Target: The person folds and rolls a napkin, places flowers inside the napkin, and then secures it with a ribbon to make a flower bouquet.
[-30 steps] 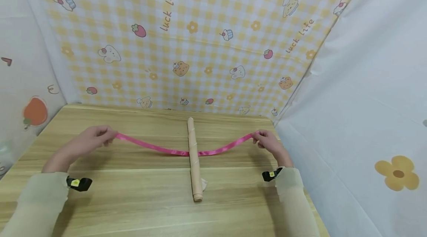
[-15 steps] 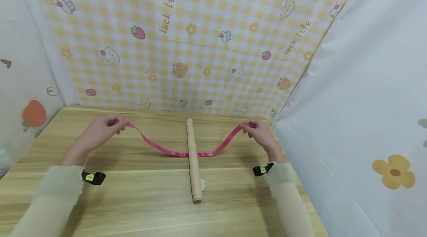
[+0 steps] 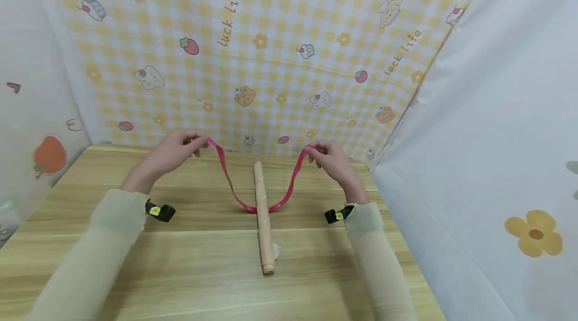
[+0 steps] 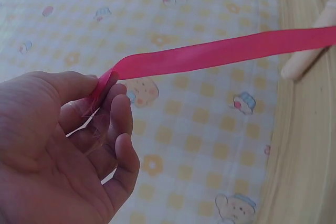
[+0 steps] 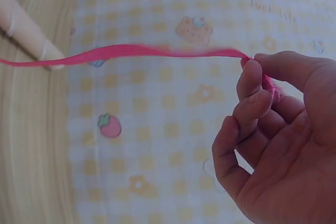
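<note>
A pink ribbon (image 3: 292, 184) hangs in a U between my two hands, its low middle passing beneath a beige paper roll (image 3: 263, 225). The roll lies lengthwise on the wooden table, pointing away from me. My left hand (image 3: 178, 150) pinches one ribbon end between thumb and forefinger; frayed threads show below the thumb in the left wrist view. At the other end my right hand (image 3: 331, 160) pinches the ribbon, and a short pink tail shows inside the fingers in the right wrist view. Both hands are raised above the table, either side of the roll's far end.
The wooden table (image 3: 203, 271) reaches back to a yellow checked cloth (image 3: 280, 70) with cartoon prints. White cloth (image 3: 474, 160) hangs along the right side, and another printed white cloth (image 3: 40, 85) on the left. A small whitish scrap (image 3: 276, 251) sticks out beside the roll.
Both hands have risen and moved inward toward each other, still pinching the ribbon ends. The ribbon has gone from a wide shallow sag to a narrow, deep U. The roll stays put.
</note>
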`<control>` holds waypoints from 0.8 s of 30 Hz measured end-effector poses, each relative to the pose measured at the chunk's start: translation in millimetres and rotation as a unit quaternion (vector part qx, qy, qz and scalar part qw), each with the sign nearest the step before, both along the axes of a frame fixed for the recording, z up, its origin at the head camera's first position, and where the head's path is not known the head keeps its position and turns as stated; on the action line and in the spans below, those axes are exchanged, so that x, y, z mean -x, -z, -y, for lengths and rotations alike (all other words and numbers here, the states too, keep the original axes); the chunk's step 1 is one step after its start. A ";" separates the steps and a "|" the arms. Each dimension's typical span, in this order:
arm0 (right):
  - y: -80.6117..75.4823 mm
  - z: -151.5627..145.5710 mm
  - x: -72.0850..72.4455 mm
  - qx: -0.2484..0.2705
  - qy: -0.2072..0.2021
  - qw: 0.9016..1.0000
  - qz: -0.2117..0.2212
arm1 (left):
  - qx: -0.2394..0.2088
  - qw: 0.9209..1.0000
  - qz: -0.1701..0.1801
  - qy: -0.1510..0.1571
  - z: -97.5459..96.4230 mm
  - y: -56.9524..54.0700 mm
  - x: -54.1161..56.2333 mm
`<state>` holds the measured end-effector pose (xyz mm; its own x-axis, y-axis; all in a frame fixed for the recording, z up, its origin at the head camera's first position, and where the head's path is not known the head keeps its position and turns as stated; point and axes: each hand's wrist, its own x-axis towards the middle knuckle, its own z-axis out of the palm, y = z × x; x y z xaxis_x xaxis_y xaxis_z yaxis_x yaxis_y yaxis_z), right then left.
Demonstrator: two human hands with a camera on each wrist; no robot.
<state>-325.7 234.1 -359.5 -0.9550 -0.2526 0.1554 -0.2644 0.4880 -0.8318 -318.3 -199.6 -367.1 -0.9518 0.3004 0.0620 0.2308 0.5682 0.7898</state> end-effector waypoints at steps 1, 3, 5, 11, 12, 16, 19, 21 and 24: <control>-3.4 3.6 0.4 -0.001 -0.004 1.000 -0.001 | -0.005 1.000 -0.001 0.005 -5.0 -3.4 1.5; -10.1 11.4 2.1 -0.005 -0.013 1.000 -0.004 | -0.011 1.000 -0.006 0.014 -14.6 -10.0 4.5; -16.7 20.1 4.1 -0.013 -0.022 1.000 -0.008 | -0.014 1.000 -0.011 0.019 -23.7 -16.4 7.2; -33.0 46.0 8.5 -0.050 -0.053 0.997 -0.040 | -0.038 0.999 -0.033 0.021 -48.2 -31.3 16.7; -34.1 49.8 9.3 -0.056 -0.058 0.996 -0.043 | -0.043 0.998 -0.034 0.021 -51.9 -32.5 18.0; -34.8 64.8 13.6 -0.064 -0.093 0.993 -0.045 | -0.060 0.998 -0.026 0.026 -65.1 -35.1 21.8; -33.2 73.4 16.1 -0.068 -0.113 0.990 -0.051 | -0.068 0.997 -0.014 0.034 -73.3 -36.7 24.4; -32.4 77.7 17.4 -0.073 -0.120 0.988 -0.057 | -0.072 0.996 -0.009 0.042 -78.6 -38.4 26.4; -31.9 82.5 19.6 -0.072 -0.131 0.987 -0.056 | -0.079 0.995 -0.014 0.056 -86.5 -41.8 29.6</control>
<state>-345.3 151.6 -327.6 -0.8332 -0.5151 0.2011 -0.4833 0.5016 -0.7175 -348.0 -113.1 -325.3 -0.9104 0.3880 0.1436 0.3089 0.4067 0.8598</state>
